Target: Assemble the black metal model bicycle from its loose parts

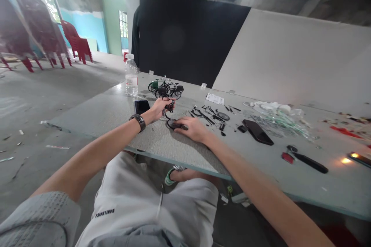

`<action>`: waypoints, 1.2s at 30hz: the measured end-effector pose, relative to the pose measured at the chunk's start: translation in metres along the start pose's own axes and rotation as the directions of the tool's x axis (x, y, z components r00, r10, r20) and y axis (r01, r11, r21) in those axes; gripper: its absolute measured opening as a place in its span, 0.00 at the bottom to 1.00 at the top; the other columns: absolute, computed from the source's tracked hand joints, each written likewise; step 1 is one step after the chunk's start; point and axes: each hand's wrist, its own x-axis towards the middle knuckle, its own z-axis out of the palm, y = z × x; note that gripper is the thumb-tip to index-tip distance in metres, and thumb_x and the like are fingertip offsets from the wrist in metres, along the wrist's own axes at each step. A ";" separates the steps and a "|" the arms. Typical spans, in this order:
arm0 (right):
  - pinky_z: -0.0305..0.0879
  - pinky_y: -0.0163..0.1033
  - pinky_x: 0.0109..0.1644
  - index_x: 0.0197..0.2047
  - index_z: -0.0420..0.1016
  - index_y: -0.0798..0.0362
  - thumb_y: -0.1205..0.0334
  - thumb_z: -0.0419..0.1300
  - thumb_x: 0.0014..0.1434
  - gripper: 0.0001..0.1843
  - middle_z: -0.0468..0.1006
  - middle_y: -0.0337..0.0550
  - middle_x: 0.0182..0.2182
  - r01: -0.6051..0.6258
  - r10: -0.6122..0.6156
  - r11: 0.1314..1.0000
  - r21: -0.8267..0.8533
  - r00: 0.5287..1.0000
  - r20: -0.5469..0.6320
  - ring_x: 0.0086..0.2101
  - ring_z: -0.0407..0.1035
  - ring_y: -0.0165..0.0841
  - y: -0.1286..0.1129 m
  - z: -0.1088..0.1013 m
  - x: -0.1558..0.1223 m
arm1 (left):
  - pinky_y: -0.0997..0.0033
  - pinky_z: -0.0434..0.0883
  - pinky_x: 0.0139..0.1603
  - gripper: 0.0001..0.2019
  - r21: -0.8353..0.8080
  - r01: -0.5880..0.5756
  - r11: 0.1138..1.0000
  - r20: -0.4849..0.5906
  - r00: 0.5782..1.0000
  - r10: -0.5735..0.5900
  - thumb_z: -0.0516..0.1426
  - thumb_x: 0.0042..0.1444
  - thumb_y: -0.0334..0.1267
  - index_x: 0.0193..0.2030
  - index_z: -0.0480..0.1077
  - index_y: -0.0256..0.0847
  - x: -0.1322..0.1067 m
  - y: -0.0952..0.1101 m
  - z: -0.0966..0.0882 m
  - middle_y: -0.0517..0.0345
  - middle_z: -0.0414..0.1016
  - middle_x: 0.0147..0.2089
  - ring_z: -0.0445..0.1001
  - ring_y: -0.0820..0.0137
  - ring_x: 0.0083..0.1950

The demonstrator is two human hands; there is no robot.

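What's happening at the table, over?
Left hand gripping dark curved part. Right hand at small wheel. Loose black parts scattered beyond right hand.

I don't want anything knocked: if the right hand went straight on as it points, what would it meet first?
The right hand would first meet the small black wheel, which it seems to touch; beyond that, probably the left hand, though depth is unclear.

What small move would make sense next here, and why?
Probably bring the wheel up to the black part: the right hand is at the wheel, and the left hand holds that part close by, just above.
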 end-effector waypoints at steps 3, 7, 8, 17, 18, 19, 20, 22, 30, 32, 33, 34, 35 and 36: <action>0.70 0.45 0.53 0.51 0.82 0.52 0.50 0.65 0.66 0.17 0.84 0.50 0.47 -0.020 0.020 0.999 0.028 1.000 -0.008 0.47 0.77 0.43 0.002 -0.001 -0.001 | 0.74 0.70 0.35 0.09 -0.002 -0.009 1.000 0.001 1.000 0.009 0.55 0.64 0.24 0.40 0.77 0.31 -0.001 0.002 0.001 0.53 0.76 0.32 0.75 0.73 0.31; 0.69 0.48 0.54 0.51 0.81 0.53 0.45 0.59 0.68 0.21 0.82 0.53 0.48 -0.068 0.069 0.997 0.022 0.996 -0.059 0.48 0.75 0.46 0.000 -0.005 0.002 | 0.75 0.66 0.31 0.09 0.014 -0.006 1.000 -0.023 1.000 0.006 0.54 0.65 0.25 0.40 0.77 0.31 -0.004 0.007 0.002 0.52 0.75 0.31 0.74 0.73 0.30; 0.68 0.49 0.54 0.51 0.80 0.53 0.45 0.57 0.70 0.22 0.82 0.54 0.48 -0.094 0.095 0.995 0.012 0.993 -0.073 0.49 0.74 0.46 -0.001 -0.006 0.004 | 0.75 0.65 0.30 0.10 0.020 -0.007 1.000 -0.023 1.000 0.008 0.54 0.65 0.25 0.40 0.78 0.31 -0.005 0.007 0.002 0.53 0.75 0.30 0.74 0.73 0.30; 0.65 0.52 0.56 0.54 0.78 0.55 0.53 0.61 0.68 0.18 0.81 0.56 0.49 -0.194 0.194 0.981 -0.026 0.981 -0.009 0.49 0.73 0.48 -0.005 0.004 0.017 | 0.74 0.68 0.33 0.10 -0.022 -0.030 0.999 -0.016 0.999 0.030 0.55 0.65 0.24 0.40 0.79 0.31 0.001 0.004 -0.002 0.52 0.76 0.32 0.75 0.73 0.31; 0.66 0.51 0.55 0.54 0.78 0.55 0.52 0.62 0.67 0.19 0.81 0.56 0.49 -0.212 0.213 0.977 0.019 0.977 -0.015 0.49 0.73 0.47 -0.005 0.003 0.017 | 0.74 0.68 0.33 0.10 -0.022 -0.031 0.999 -0.016 0.999 0.031 0.55 0.65 0.24 0.40 0.79 0.31 0.001 0.004 -0.002 0.52 0.76 0.31 0.75 0.73 0.31; 0.67 0.49 0.53 0.54 0.78 0.55 0.51 0.63 0.66 0.20 0.81 0.55 0.48 -0.232 0.234 0.970 0.074 0.972 -0.019 0.47 0.74 0.46 -0.004 0.002 0.016 | 0.74 0.68 0.33 0.10 -0.021 -0.031 0.999 -0.015 0.999 0.030 0.55 0.65 0.24 0.40 0.79 0.31 0.001 0.004 -0.002 0.52 0.76 0.31 0.75 0.73 0.31; 0.68 0.48 0.51 0.54 0.78 0.55 0.49 0.65 0.64 0.21 0.81 0.55 0.47 -0.251 0.256 0.958 0.137 0.966 -0.021 0.45 0.75 0.45 -0.003 0.001 0.015 | 0.74 0.68 0.33 0.10 -0.021 -0.030 0.999 -0.016 0.999 0.029 0.55 0.65 0.24 0.40 0.79 0.30 0.000 0.005 -0.001 0.52 0.75 0.31 0.75 0.73 0.30; 0.70 0.45 0.47 0.53 0.77 0.55 0.48 0.67 0.61 0.23 0.81 0.53 0.46 -0.278 0.296 0.916 0.289 0.955 -0.018 0.41 0.75 0.42 0.000 -0.001 0.012 | 0.74 0.68 0.33 0.10 -0.021 -0.026 0.999 -0.016 1.000 0.026 0.55 0.65 0.25 0.40 0.79 0.30 -0.002 0.007 0.001 0.52 0.75 0.30 0.75 0.73 0.30; 0.73 0.45 0.44 0.52 0.77 0.53 0.49 0.69 0.57 0.24 0.82 0.52 0.44 -0.277 0.363 0.791 0.546 0.930 -0.054 0.40 0.77 0.41 0.019 -0.010 0.006 | 0.75 0.67 0.32 0.10 -0.003 -0.033 0.999 0.027 0.999 0.033 0.56 0.64 0.26 0.43 0.80 0.31 -0.006 0.009 0.003 0.51 0.77 0.32 0.76 0.73 0.32; 0.73 0.46 0.44 0.48 0.79 0.52 0.49 0.69 0.57 0.20 0.82 0.52 0.43 -0.285 0.396 0.809 0.514 0.911 -0.118 0.40 0.76 0.42 0.025 -0.012 0.007 | 0.75 0.66 0.31 0.10 0.004 -0.035 0.999 0.053 0.998 0.035 0.56 0.65 0.27 0.45 0.80 0.30 -0.006 0.008 0.003 0.50 0.78 0.32 0.76 0.72 0.32; 0.73 0.46 0.43 0.46 0.79 0.52 0.48 0.69 0.56 0.19 0.82 0.51 0.41 -0.303 0.424 0.805 0.510 0.895 -0.138 0.38 0.76 0.42 0.029 -0.013 0.008 | 0.75 0.66 0.32 0.10 0.003 -0.039 0.999 0.066 0.997 0.039 0.56 0.64 0.27 0.45 0.80 0.30 -0.005 0.007 0.003 0.50 0.78 0.32 0.76 0.72 0.33; 0.73 0.46 0.41 0.44 0.79 0.53 0.48 0.69 0.56 0.19 0.82 0.51 0.40 -0.321 0.458 0.791 0.521 0.875 -0.156 0.37 0.76 0.41 0.032 -0.013 0.009 | 0.75 0.67 0.32 0.10 -0.002 -0.044 0.999 0.078 0.996 0.044 0.57 0.64 0.27 0.45 0.80 0.30 -0.005 0.006 0.003 0.49 0.78 0.32 0.76 0.72 0.33; 0.72 0.45 0.40 0.43 0.79 0.53 0.49 0.69 0.55 0.19 0.82 0.50 0.38 -0.334 0.492 0.768 0.547 0.854 -0.170 0.36 0.75 0.40 0.036 -0.012 0.011 | 0.75 0.67 0.34 0.09 -0.008 -0.049 0.999 0.088 0.995 0.050 0.57 0.64 0.27 0.45 0.80 0.30 -0.005 0.006 0.003 0.49 0.79 0.33 0.77 0.72 0.34; 0.72 0.45 0.40 0.43 0.78 0.53 0.49 0.70 0.54 0.19 0.82 0.50 0.37 -0.341 0.527 0.738 0.582 0.830 -0.183 0.35 0.75 0.40 0.040 -0.011 0.014 | 0.74 0.68 0.35 0.09 -0.014 -0.054 0.998 0.098 0.994 0.056 0.57 0.64 0.27 0.45 0.80 0.30 -0.005 0.006 0.003 0.49 0.79 0.33 0.76 0.72 0.34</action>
